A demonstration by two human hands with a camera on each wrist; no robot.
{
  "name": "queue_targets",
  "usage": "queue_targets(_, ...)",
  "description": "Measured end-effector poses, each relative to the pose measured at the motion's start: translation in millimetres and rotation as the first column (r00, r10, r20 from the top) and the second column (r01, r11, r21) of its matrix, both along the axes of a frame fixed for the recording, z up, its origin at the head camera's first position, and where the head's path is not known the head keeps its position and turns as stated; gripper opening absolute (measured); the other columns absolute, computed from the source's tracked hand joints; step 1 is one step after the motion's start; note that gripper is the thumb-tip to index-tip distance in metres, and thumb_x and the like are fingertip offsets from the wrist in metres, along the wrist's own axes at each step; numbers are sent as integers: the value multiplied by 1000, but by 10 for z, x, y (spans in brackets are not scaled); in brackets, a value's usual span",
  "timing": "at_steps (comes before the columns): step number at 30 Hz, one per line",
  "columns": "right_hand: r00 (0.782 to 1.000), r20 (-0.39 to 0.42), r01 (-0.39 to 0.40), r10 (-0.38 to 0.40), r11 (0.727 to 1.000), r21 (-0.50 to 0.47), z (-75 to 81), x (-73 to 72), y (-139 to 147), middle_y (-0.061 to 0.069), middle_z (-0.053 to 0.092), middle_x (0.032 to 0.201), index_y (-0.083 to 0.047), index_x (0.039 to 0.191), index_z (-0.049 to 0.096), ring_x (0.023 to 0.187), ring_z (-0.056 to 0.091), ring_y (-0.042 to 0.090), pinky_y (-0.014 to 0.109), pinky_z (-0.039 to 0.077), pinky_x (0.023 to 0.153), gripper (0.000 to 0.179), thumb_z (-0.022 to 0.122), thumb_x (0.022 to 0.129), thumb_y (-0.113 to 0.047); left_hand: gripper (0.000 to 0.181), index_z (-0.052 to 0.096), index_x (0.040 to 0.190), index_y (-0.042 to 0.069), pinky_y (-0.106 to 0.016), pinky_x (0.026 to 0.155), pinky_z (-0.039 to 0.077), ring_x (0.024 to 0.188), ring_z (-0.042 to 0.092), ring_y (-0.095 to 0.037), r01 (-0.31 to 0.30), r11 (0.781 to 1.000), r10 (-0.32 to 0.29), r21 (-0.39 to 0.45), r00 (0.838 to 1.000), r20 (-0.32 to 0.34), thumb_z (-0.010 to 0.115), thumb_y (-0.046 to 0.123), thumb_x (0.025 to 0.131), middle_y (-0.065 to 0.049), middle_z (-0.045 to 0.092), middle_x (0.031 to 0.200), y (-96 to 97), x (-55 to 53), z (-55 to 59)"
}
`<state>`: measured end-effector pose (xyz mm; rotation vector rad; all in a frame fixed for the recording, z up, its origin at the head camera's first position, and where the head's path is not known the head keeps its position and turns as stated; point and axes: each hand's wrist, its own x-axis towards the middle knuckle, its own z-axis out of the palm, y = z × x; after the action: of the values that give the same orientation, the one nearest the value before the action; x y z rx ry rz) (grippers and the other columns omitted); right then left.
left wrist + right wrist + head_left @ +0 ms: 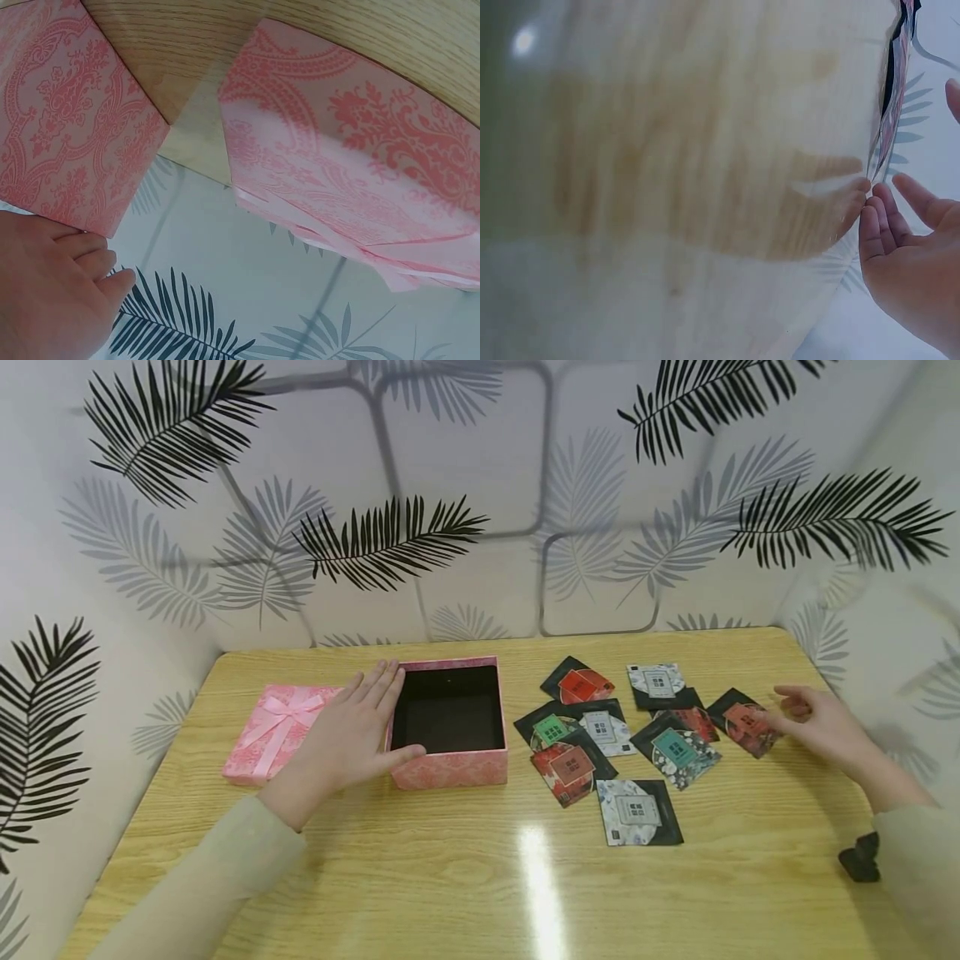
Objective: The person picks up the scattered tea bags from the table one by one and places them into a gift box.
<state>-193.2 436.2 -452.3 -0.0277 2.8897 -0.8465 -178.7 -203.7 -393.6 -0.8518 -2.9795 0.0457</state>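
My left hand (352, 722) rests on the left rim of an open pink patterned box (450, 770), fingers straight and thumb spread toward its front edge. The box has a black inside, and nothing shows in it. In the left wrist view, my left fingers (96, 255) lie along the box's top edge. On the right, my right hand (821, 727) is beside the rightmost sachet (750, 724), thumb at that dark and red packet's edge. Its fingers are loosely bent; in the right wrist view the fingertips (870, 196) meet the tabletop and the thumb stands apart.
A pink lid (255, 739) with a ribbon bow lies left of the box, partly behind my left arm. Several flat sachets, including a white and black one (637, 812), spread between box and right hand. A small black object (860, 858) is by my right sleeve. Leaf-patterned wall behind.
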Motion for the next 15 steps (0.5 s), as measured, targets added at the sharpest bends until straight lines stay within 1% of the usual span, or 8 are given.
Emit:
queue_targets(3, 1000, 17, -6, 5, 1000, 18, -22, 5, 8, 49, 48, 142, 20, 152, 38, 124, 51, 60, 65, 47, 98, 80, 65, 106, -39, 124, 21, 167, -3, -52, 135, 21, 166, 17, -35, 0, 1000, 0, -1, 1000, 0, 15, 95, 91, -19, 16, 177, 1, -2, -9)
queue_targets(4, 1000, 24, -12, 12, 1000, 16, -24, 6, 7, 49, 47, 142, 20, 152, 38, 125, 51, 60, 68, 46, 98, 80, 67, 105, -39, 123, 21, 167, -3, -51, 135, 21, 166, 17, -35, -2, 1000, 2, 0, 1000, 1, 16, 94, 92, -19, 16, 177, 1, -1, -13)
queue_targets(5, 1000, 21, -17, 17, 1000, 22, -28, 7, 6, 48, 48, 142, 19, 151, 40, 124, 52, 60, 68, 46, 98, 79, 70, 104, -37, 123, 21, 167, -3, -51, 135, 22, 166, 16, -35, -3, 1000, 3, 1, 1000, 2, 17, 94, 92, -19, 16, 177, 2, 1, -16)
queue_targets(10, 998, -28, -47, 49, 997, 65, -54, 3, -3, 46, 55, 136, 19, 144, 49, 118, 56, 58, 68, 48, 95, 73, 80, 96, -26, 118, 21, 167, -3, -51, 135, 22, 166, 16, -35, -8, 1000, 8, 15, 1000, 13, 28, 90, 95, -19, 15, 178, 5, 10, -27)
queue_targets(12, 998, -42, -51, 54, 996, 73, -59, 1, -5, 45, 57, 134, 19, 143, 51, 116, 57, 57, 68, 48, 94, 71, 82, 94, -23, 116, 20, 167, -3, -51, 135, 21, 167, 15, -36, -8, 1000, 8, 23, 1000, 19, 32, 88, 96, -19, 14, 178, 6, 13, -29)
queue_targets(15, 997, -58, -47, 52, 996, 79, -59, -4, -5, 43, 59, 131, 17, 140, 55, 113, 59, 57, 67, 50, 91, 67, 83, 94, -23, 115, 18, 168, -3, -51, 135, 20, 167, 14, -36, -9, 1000, 8, 30, 1000, 23, 34, 87, 97, -19, 13, 178, 5, 16, -30)
